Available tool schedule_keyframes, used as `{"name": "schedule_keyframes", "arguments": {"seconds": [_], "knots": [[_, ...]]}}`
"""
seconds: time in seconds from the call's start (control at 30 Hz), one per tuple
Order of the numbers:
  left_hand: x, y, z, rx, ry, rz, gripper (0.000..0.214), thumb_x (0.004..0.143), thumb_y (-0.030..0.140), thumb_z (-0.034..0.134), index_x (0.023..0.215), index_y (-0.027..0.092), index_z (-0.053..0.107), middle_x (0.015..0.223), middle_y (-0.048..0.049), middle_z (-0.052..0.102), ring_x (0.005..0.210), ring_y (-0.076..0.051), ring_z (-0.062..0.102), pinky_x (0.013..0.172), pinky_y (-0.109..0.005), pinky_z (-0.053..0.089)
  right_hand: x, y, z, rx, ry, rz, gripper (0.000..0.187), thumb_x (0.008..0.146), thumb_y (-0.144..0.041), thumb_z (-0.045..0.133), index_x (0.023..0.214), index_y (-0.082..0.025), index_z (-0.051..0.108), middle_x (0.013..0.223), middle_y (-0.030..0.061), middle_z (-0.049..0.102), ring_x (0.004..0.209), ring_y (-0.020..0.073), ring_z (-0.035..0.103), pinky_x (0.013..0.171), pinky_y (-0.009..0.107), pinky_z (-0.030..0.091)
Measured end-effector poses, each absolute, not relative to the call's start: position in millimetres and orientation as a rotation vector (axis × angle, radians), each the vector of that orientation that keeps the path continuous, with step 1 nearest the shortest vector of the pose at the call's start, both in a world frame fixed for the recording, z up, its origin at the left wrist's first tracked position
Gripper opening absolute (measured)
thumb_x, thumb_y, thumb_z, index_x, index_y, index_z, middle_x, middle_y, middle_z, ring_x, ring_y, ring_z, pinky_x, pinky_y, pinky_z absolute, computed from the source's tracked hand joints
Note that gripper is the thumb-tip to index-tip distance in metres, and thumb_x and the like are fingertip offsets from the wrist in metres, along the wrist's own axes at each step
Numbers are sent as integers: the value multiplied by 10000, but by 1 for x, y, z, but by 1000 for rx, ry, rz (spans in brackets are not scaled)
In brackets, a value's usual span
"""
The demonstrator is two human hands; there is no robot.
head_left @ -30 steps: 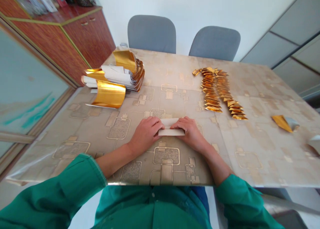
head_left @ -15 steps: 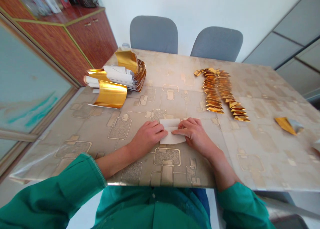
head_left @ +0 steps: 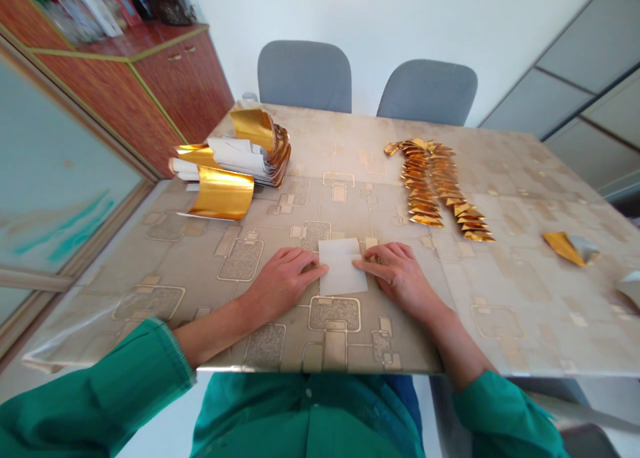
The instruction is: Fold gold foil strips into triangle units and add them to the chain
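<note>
- A small white sheet of paper [head_left: 343, 281] lies flat on the tabletop [head_left: 505, 265], right in front of the person and between the two hands.
- The left hand [head_left: 285, 275] rests at the sheet's left edge, thumb tip on the paper; its grip is narrow, thumb slightly apart from the fingers.
- The right hand [head_left: 400, 275] mirrors it at the right edge, thumb touching the sheet, its grip likewise narrow and loose.
- Beyond the left hand sits a pile of gold and white paper [head_left: 240, 155], a curled gold sheet [head_left: 227, 191] at its front.
- Farther off, to the right, run two rows of folded gold pieces [head_left: 423, 185] (tightly overlapped, like shingles).
- Near the right side lies a gold-and-silver scrap [head_left: 565, 248].
- Two grey chairs [head_left: 305, 75] stand at the far edge.
</note>
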State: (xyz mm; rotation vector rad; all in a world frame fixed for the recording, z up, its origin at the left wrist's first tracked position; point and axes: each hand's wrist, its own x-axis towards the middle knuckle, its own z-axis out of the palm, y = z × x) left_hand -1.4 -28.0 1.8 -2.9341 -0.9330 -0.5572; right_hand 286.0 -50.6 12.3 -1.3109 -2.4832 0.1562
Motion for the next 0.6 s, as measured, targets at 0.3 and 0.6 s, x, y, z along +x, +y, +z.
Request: {"name": "schedule_keyframes", "arguments": {"seconds": [0.3,0.6], "knots": [[22,-24,16,-2949,-1020,-609,147,921,226,588,824,169,683,1019,-76,620,946,-222,547,885,-389,428,259,-36,20,-1392,-2285,236,233,882,-131,555,1052,-206,696,912,48,687,855,197,574,760,327,429],[27,4,6,-2958,-1281,-693,391,865,267,707,1217,141,591,1283,-117,595,1165,-274,521,999,-440,432,237,-33,8,-1568,-2353,17,335,874,-241,628,1203,-188,608,1059,81,666,991,257,565,828,385,396]]}}
